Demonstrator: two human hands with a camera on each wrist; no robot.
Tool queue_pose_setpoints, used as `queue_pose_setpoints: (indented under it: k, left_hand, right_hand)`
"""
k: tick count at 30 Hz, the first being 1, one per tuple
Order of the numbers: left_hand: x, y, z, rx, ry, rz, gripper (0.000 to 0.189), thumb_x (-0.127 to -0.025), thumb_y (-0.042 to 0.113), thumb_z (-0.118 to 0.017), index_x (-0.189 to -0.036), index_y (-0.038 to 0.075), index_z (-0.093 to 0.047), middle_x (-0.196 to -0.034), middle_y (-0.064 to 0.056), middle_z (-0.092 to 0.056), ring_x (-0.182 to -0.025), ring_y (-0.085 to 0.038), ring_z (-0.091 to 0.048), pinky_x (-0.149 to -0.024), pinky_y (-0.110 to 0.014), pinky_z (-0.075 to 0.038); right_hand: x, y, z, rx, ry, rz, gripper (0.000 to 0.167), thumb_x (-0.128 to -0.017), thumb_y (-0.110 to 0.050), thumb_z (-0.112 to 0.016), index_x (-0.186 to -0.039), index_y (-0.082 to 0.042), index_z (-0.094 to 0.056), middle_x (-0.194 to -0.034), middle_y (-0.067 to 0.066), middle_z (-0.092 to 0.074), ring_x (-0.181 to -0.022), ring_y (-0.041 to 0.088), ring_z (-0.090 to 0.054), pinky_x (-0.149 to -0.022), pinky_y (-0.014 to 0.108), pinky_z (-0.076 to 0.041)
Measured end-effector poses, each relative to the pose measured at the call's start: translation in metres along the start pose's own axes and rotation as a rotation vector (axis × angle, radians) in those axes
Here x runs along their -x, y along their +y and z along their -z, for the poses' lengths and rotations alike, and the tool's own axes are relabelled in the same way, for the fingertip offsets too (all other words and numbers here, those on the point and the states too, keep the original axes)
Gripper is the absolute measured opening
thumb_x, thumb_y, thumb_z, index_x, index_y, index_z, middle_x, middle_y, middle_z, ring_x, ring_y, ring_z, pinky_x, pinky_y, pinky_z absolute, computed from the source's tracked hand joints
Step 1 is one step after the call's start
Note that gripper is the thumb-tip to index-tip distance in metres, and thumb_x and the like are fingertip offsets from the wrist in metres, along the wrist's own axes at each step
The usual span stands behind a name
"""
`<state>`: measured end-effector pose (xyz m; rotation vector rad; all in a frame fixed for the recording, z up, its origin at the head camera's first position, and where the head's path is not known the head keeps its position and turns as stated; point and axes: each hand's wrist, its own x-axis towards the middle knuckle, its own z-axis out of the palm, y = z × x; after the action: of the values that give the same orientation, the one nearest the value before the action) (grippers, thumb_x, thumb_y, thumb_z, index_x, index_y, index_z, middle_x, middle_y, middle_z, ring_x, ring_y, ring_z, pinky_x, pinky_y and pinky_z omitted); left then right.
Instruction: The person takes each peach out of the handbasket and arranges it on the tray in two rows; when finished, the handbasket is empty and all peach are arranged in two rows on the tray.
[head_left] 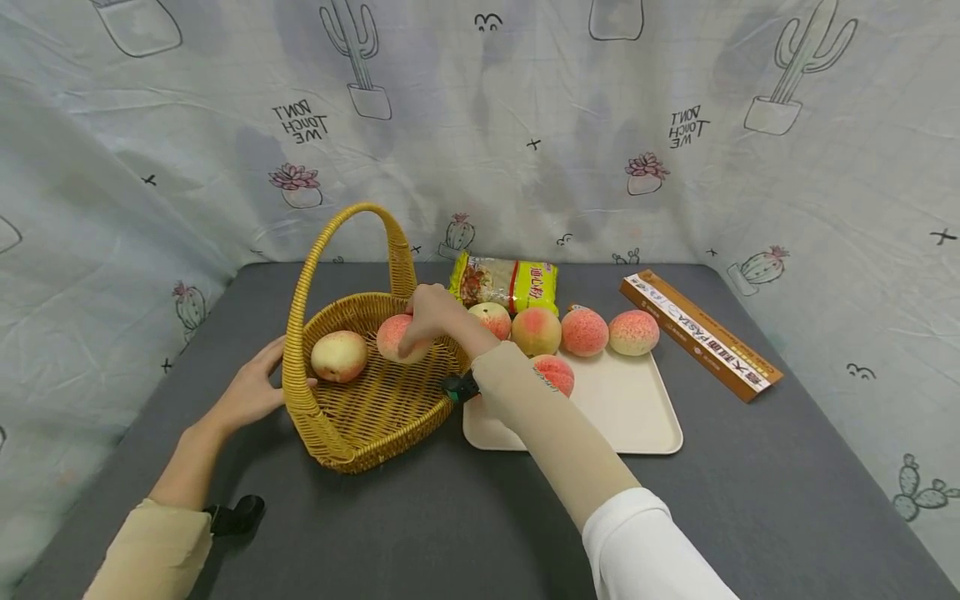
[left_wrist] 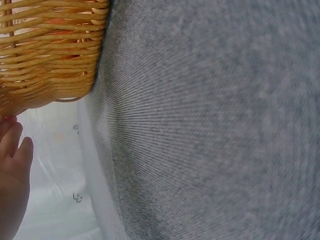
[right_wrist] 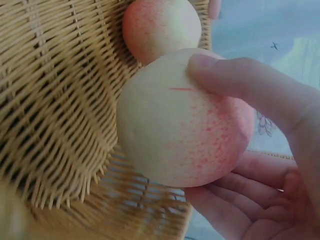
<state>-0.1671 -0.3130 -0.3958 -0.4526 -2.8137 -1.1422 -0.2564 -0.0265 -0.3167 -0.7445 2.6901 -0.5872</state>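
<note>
My right hand (head_left: pixel 438 317) grips a pale peach with red speckles (right_wrist: pixel 185 120), its thumb on one side and fingers on the other. It holds this peach inside the golden wicker basket (head_left: pixel 397 442). Another peach (head_left: pixel 339 357) lies in the basket, left of the held one. At the basket's left side my left hand (head_left: pixel 251 387) holds the rim beside the tall handle (head_left: pixel 303 292), the thumb tip showing past the handle. In the left wrist view, its fingers (left_wrist: pixel 11 142) are at the basket's woven wall, partly out of frame.
Right of the basket, a cream tray (head_left: pixel 630 408) bears several peaches, one partly hidden by my right forearm. A yellow noodle packet (head_left: pixel 534 285) lies behind it. A long brown pasta box (head_left: pixel 701 333) lies at the right. Patterned cloth (head_left: pixel 525 183) hangs behind the grey table (head_left: pixel 420 533).
</note>
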Motion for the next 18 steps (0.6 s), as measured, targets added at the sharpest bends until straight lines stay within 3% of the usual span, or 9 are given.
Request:
queue_pose_setpoints:
  k: [4,7,13,18]
  left_hand:
    - [0.0,0.0,0.0,-0.003,-0.003,0.005,0.081,-0.086,0.023,-0.073,-0.15,-0.004,-0.03,-0.152,-0.032,-0.023,-0.135,-0.056,-0.024,-0.105,-0.07,-0.027]
    - [0.001,0.0,0.0,-0.001,-0.003,0.009,0.082,-0.086,0.023,-0.073,-0.15,-0.004,-0.03,-0.151,-0.032,-0.024,-0.135,-0.056,-0.024,-0.105,-0.07,-0.027]
    - [0.001,0.0,-0.001,0.005,-0.005,0.014,0.082,-0.087,0.024,-0.074,-0.15,-0.003,-0.03,-0.152,-0.031,-0.024,-0.135,-0.055,-0.025,-0.105,-0.07,-0.027]
    - [0.0,0.0,0.0,0.007,-0.002,0.004,0.082,-0.086,0.023,-0.074,-0.151,-0.002,-0.03,-0.152,-0.031,-0.025,-0.135,-0.055,-0.025,-0.104,-0.07,-0.027]
  right_hand:
    - [0.007,0.011,0.007,-0.075,0.037,0.004,0.046,-0.07,-0.027,-0.085,-0.11,-0.007,-0.074,-0.091,0.004,-0.071,-0.074,0.015,-0.06,-0.059,0.023,-0.051]
    - [0.013,0.019,0.01,-0.147,0.081,-0.002,0.055,-0.07,-0.027,-0.085,-0.12,-0.007,-0.07,-0.105,0.005,-0.07,-0.084,0.017,-0.063,-0.065,0.024,-0.054]
    - [0.027,0.032,0.015,-0.329,0.172,0.009,0.055,-0.07,-0.023,-0.086,-0.12,-0.007,-0.07,-0.105,0.005,-0.069,-0.089,0.016,-0.062,-0.07,0.025,-0.056]
    - [0.041,0.039,0.019,-0.401,0.193,0.029,0.061,-0.07,-0.02,-0.085,-0.125,-0.005,-0.066,-0.108,0.007,-0.07,-0.091,0.016,-0.065,-0.075,0.026,-0.056]
